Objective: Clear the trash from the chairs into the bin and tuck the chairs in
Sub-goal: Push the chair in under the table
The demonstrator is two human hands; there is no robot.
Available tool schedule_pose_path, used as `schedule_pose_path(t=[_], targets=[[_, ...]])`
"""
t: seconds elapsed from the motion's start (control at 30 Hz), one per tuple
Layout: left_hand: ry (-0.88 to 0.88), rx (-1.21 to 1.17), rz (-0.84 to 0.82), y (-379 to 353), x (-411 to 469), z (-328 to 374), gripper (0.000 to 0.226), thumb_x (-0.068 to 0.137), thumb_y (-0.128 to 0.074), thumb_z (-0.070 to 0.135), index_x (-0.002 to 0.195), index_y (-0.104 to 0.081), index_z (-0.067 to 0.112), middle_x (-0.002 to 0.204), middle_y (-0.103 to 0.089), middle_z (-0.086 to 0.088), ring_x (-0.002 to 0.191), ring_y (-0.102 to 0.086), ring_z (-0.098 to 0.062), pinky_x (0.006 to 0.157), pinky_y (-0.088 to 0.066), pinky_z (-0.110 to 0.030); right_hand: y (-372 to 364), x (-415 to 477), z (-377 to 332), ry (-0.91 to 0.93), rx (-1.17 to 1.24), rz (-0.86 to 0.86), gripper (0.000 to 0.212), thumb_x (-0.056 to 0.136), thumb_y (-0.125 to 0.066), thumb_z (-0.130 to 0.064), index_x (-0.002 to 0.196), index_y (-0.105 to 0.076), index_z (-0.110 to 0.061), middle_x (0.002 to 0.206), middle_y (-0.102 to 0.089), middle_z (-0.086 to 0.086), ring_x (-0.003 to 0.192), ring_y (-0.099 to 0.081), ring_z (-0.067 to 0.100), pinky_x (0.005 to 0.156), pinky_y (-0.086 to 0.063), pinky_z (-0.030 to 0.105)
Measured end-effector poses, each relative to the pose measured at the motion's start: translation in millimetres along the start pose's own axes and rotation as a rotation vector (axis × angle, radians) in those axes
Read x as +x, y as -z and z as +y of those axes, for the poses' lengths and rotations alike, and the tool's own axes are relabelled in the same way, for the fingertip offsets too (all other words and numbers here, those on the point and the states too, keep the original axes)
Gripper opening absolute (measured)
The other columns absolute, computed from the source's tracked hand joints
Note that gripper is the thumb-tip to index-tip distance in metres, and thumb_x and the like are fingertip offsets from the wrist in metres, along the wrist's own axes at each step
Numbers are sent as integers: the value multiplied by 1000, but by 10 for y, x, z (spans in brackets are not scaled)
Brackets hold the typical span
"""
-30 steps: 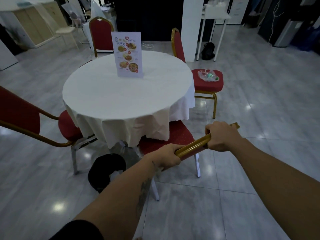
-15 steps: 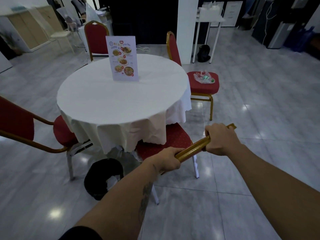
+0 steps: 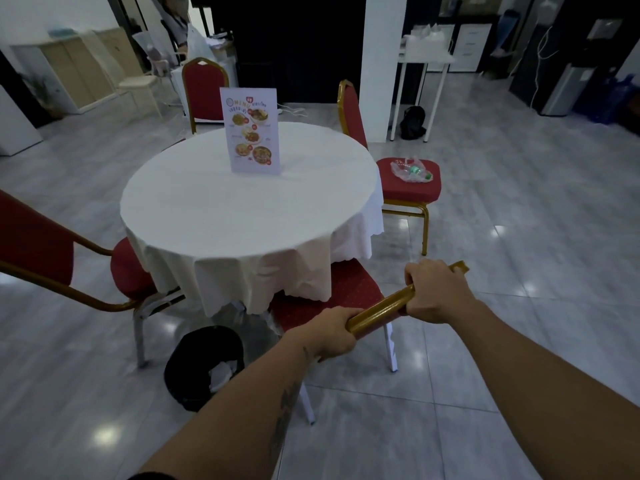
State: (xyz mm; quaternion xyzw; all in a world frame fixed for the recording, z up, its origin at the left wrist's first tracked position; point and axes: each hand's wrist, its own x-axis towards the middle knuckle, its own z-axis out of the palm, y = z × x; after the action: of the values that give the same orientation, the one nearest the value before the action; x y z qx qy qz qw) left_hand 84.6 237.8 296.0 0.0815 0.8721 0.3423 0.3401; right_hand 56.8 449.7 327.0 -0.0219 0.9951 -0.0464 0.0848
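Tiled floor [image 3: 519, 237] | both hands, left hand [image 3: 334, 332] and right hand [image 3: 431, 292], grip chair top rail [image 3: 379, 313] | seat half hidden under tablecloth [image 3: 242, 220]

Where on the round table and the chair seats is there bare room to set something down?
The white tablecloth is bare all around the menu stand, widest toward the near rim. The near chair, gripped by the left hand and right hand, has an empty seat, half under the cloth. The right chair is crowded by the plastic trash.
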Motion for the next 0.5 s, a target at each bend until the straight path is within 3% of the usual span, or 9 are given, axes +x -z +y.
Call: schedule_pose_path(t=[0.2,0.33,0.5], targets=[[9,41,8,16,-59,-8,61,83,-65,12,139,-48,28,110,-62,-4,95,-67,-22,83,-62,-42,126,-99,-49,40,45,-86,41,72,-70,-29,111,-56,-30,103,-50,-4,103,-46,18,95,-39,43],[1,31,-2,189,-163,-58,69,84,-68,22,147,-41,24,131,-56,-2,106,-61,-17,89,-55,-32,391,-96,-268,70,245,-378,58,80,-67,-12,134,-50,-22,113,-55,5,99,-59,20,79,-56,33],[7,20,90,493,-368,-376,58,89,-58,19,145,-47,19,125,-65,1,107,-64,-16,95,-54,-33,497,-20,-745,174,317,-398,55,85,-69,-19,136,-49,-22,109,-56,-2,102,-58,19,87,-52,34]])
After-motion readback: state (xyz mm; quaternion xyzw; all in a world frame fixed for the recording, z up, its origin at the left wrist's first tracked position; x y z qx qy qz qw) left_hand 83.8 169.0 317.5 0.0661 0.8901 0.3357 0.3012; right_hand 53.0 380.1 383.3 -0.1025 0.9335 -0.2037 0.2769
